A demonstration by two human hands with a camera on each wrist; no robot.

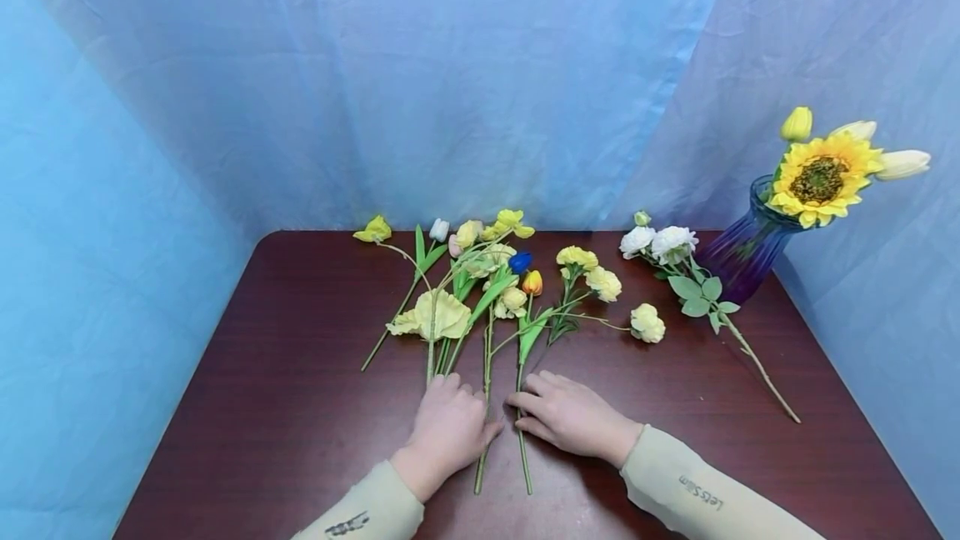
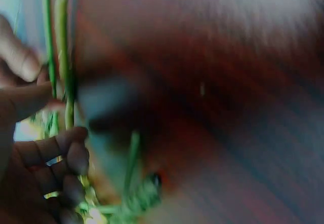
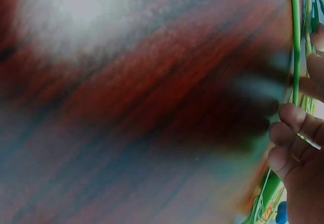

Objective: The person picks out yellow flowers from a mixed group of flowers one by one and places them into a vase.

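In the head view, my left hand (image 1: 447,426) grips several stems low down. Among them are those of a ruffled pale-yellow flower (image 1: 432,315) and a blue tulip (image 1: 519,262). A branched stem (image 1: 488,357) with pale-yellow blooms passes by its thumb, the cut end pointing toward me. To the right, my right hand (image 1: 573,413) pinches the stem of an orange-yellow tulip (image 1: 532,282) between thumb and fingers. That green stem (image 3: 296,41) runs past the fingertips in the right wrist view. In the left wrist view, curled fingers (image 2: 78,158) lie beside a thicker stem (image 2: 63,46).
A blue-purple glass vase (image 1: 738,252) with a sunflower (image 1: 821,180) and tulips stands at the back right. A white-flowered stem (image 1: 757,365) leans by it. Yellow carnations (image 1: 576,258) and a white tulip (image 1: 439,230) lie farther back on the dark wooden table (image 1: 300,407).
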